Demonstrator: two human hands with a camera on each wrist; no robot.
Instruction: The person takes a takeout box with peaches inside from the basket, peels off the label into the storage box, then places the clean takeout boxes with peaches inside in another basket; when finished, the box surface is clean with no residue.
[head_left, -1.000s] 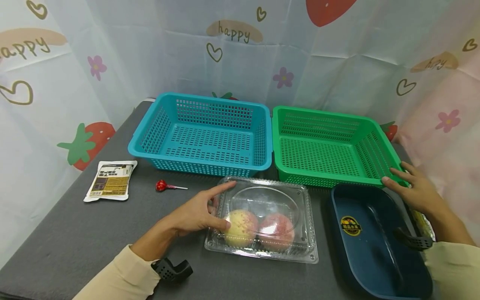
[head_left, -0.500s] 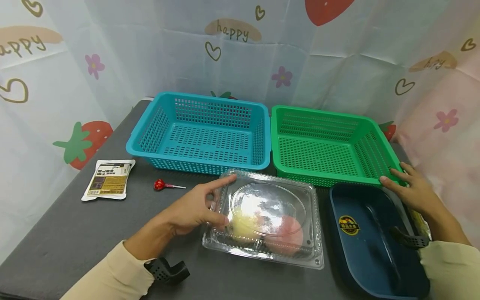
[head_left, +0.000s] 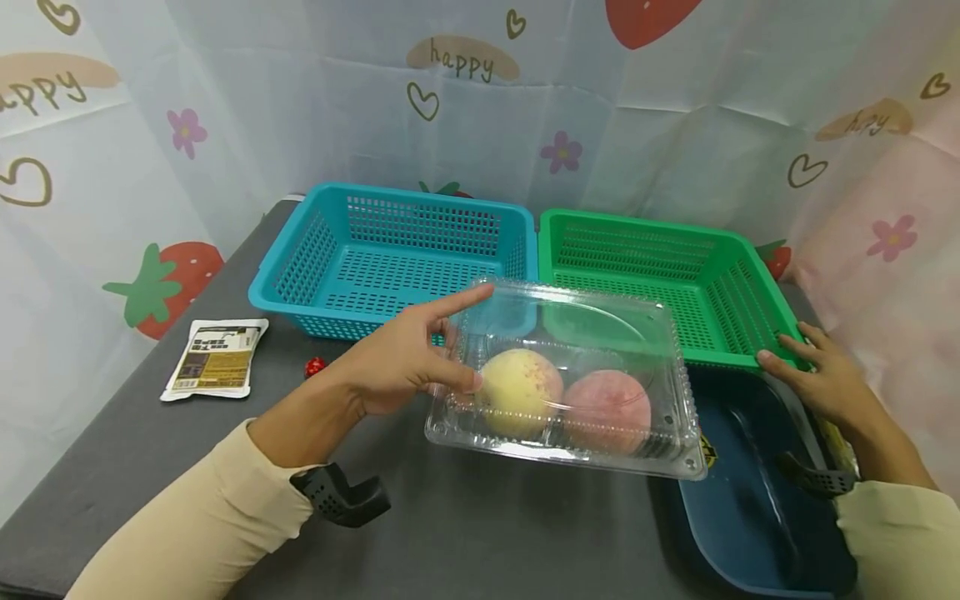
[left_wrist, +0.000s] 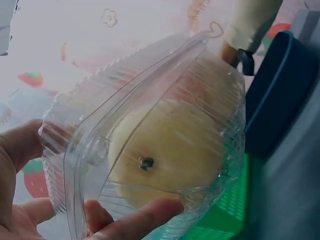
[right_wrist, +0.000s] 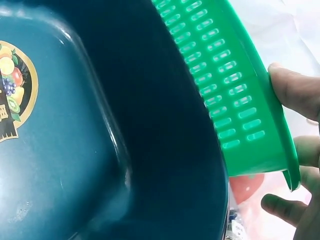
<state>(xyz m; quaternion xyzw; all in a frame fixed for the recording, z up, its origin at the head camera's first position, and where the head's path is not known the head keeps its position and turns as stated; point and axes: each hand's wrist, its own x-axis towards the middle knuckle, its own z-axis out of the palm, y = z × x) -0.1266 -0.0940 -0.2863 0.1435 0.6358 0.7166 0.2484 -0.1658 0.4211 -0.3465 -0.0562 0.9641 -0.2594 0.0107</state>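
In the head view my left hand [head_left: 408,358] grips the left edge of a clear plastic clamshell box [head_left: 585,321], raised off the table and tilted. Through its wall show a yellow round fruit with red speckles [head_left: 521,392] and a pinkish-red one [head_left: 609,412]. The left wrist view shows the yellow fruit's stem end [left_wrist: 146,163], with fingers on both sides of the box. My right hand [head_left: 832,375] rests at the near right corner of a green basket [head_left: 723,360], its fingers spread. In the right wrist view a fingertip touches the basket's rim [right_wrist: 267,95].
A blue basket [head_left: 397,321] stands left of the green one. A dark blue basin [head_left: 750,483] sits at the right, partly behind the box. A flat food pouch [head_left: 216,358] lies at the left. A red lollipop [head_left: 315,367] is partly hidden by my left hand.
My left hand has lifted the clamshell box from the table and moved it forward and right, over the baskets' near edges. The right hand has stayed at the green basket's corner.
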